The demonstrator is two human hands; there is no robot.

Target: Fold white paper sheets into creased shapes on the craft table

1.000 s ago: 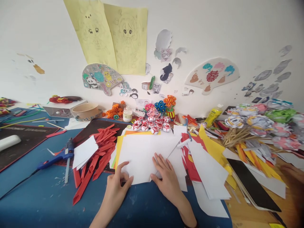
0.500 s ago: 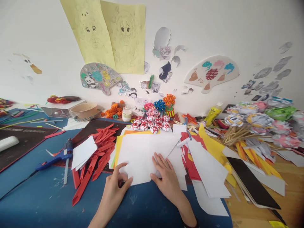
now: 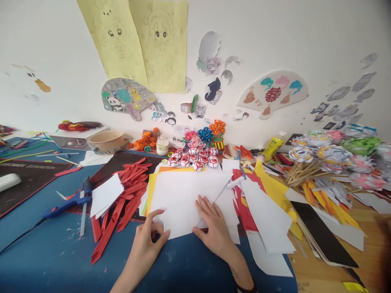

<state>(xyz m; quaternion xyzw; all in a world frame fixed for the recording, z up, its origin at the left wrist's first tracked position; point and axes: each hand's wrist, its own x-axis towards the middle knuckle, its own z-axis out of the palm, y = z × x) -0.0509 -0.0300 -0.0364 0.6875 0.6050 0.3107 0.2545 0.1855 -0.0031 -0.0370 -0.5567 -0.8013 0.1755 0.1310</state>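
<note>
Both hands flat on the white sheet: right hand spread pinning it, left hand apparently pinching the near edge. Align edges before creasing.

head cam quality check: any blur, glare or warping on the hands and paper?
Head view: both hands, left hand and right hand, sharp on the white paper sheet; paper bright but its edges readable; soft daylight, faint shadows; wide-angle bending at the edges; the paper flowers on sticks at far right are smeared.
</note>
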